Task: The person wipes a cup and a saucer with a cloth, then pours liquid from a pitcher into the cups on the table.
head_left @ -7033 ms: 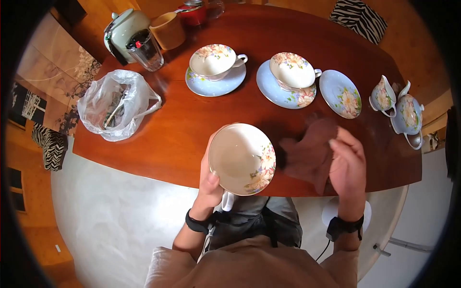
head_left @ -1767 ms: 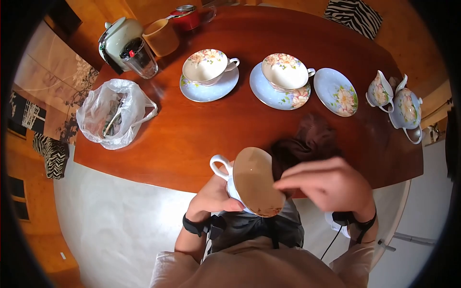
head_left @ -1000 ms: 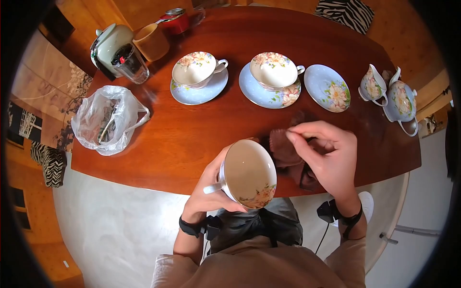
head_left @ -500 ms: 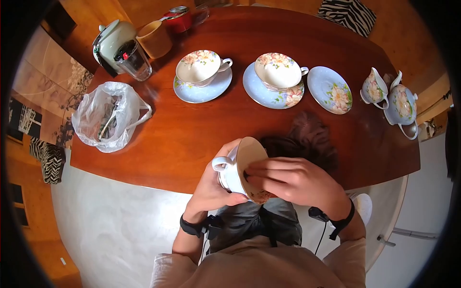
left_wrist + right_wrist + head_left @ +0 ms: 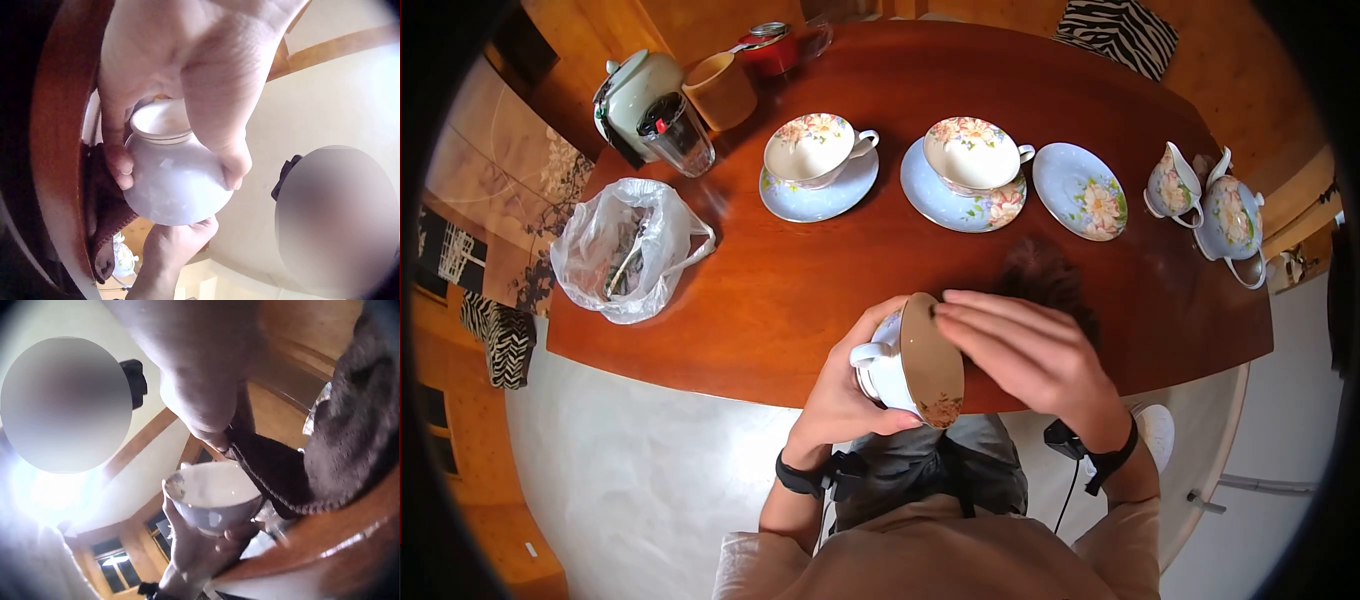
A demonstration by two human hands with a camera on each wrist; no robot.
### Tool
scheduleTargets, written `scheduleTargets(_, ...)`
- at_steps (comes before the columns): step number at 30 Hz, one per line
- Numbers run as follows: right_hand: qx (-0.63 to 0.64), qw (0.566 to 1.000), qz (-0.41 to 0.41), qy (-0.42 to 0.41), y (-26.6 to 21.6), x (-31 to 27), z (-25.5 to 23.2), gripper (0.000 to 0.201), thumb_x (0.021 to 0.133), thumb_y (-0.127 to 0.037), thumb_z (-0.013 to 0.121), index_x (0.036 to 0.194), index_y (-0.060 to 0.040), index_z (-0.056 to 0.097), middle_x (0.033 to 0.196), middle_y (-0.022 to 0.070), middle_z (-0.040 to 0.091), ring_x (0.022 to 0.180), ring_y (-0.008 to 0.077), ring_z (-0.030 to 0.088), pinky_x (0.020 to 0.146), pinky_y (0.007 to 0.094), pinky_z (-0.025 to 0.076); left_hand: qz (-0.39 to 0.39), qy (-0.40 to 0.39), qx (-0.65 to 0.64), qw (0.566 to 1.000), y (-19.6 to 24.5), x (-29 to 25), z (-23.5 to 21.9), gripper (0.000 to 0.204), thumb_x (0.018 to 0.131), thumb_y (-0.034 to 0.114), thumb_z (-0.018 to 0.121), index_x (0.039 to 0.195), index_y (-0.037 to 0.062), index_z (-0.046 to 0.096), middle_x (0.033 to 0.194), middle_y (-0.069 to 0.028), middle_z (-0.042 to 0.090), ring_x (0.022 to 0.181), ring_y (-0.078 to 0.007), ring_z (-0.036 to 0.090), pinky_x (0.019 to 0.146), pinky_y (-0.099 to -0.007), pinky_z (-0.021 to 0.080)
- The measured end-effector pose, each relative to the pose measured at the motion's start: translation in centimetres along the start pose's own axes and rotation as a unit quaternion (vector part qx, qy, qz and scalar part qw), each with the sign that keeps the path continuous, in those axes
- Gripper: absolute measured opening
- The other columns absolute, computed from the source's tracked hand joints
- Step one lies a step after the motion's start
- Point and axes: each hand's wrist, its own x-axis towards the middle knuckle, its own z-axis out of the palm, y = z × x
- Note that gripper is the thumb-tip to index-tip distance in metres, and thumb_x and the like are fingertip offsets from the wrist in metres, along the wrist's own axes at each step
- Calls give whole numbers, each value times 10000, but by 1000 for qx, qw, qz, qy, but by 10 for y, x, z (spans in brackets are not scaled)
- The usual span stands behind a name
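Note:
My left hand (image 5: 832,390) grips a white and pale blue teacup (image 5: 930,365) over the table's front edge, thumb low on its outside. The cup is tipped with its mouth to the right and its handle towards the left. In the left wrist view, the cup's foot ring (image 5: 164,130) shows between thumb and fingers. My right hand (image 5: 1035,360) is at the cup's mouth. It pinches an edge of a dark brown cloth (image 5: 356,444), as the right wrist view shows. The rest of the cloth lies bunched on the table, partly hidden behind this hand in the head view.
Two floral teacups (image 5: 805,155) (image 5: 970,160) stand on blue saucers, beside a bare saucer (image 5: 1080,190). A creamer (image 5: 1173,190) and a teapot (image 5: 1232,222) stand at right. At left are a plastic bag (image 5: 630,250), a glass (image 5: 680,140), a wooden cup (image 5: 720,90) and a pale pot (image 5: 640,95).
The cup has turned from facing up to tipped rightward. My right hand went from the cloth on the table into the cup, and its fingertips have since shifted to the upper rim.

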Motion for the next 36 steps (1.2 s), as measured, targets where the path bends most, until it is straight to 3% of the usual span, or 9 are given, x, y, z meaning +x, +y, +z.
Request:
scheduleTargets(3,-96,990,-90,-45,-1,-4,17,284,721,-88,642,978,16,704,1100,102,694,1162,277,622,934,367,568,-6,-2,-4,1000,0,-1,0,1040,632,164,948,1494,-3,389,1417,-81,525,1300,-177,498,1108,-329,367)
scheduleTargets(6,-103,984,-81,-123,-1,-15,17,244,734,-92,647,952,3,703,1104,89,690,1152,235,600,920,345,536,13,16,37,999,-2,-2,-1,1034,632,165,948,1490,-2,395,1412,-83,529,1298,-175,498,1101,-328,371)
scheduleTargets(10,57,981,-11,-185,0,-21,3,218,746,-101,730,959,-50,730,1120,46,679,1032,211,612,827,332,516,5,-4,38,999,0,-1,-3,1022,637,174,946,1484,-3,401,1415,-90,526,1303,-182,497,1101,-333,373)
scheduleTargets(13,183,966,59,-172,4,-20,-9,259,717,-68,781,974,-61,749,1049,27,702,898,204,619,747,321,497,-1,-2,-2,1000,-1,-2,-3,1013,653,216,940,1481,-7,402,1422,-98,520,1311,-189,495,1107,-343,373)
scheduleTargets(16,66,997,31,3,2,-2,-5,316,680,-24,785,993,-16,746,910,58,729,813,190,607,668,306,499,-9,17,-21,1000,-5,-4,-4,1024,662,279,939,1479,-18,398,1434,-105,511,1319,-196,494,1116,-355,369)
scheduleTargets(19,-17,999,4,34,4,2,6,341,662,-22,743,1000,19,729,947,68,717,828,193,613,674,306,529,-5,9,-2,1000,-2,-3,-2,1044,662,320,939,1479,-30,391,1445,-112,503,1324,-202,491,1122,-362,363)
scheduleTargets(26,-4,992,-82,-95,2,-6,33,251,683,-85,690,928,-30,710,955,55,675,898,193,635,741,311,566,-24,47,-8,999,-3,-8,-3,1044,658,309,936,1478,-36,389,1441,-115,503,1327,-199,484,1122,-357,357)
scheduleTargets(32,341,890,149,-264,3,-4,-10,149,848,-84,720,989,-73,765,917,95,686,756,227,662,678,328,540,-17,-12,17,1000,-2,-4,-4,1054,639,310,949,1476,-17,398,1431,-106,508,1321,-193,491,1119,-357,365)
scheduleTargets(36,349,897,183,-200,4,1,-23,180,845,-35,753,1023,-51,776,820,95,680,666,205,657,601,319,515,-18,8,9,1000,-4,-4,-7,1057,630,301,958,1473,-14,402,1441,-106,505,1317,-191,499,1117,-355,371)
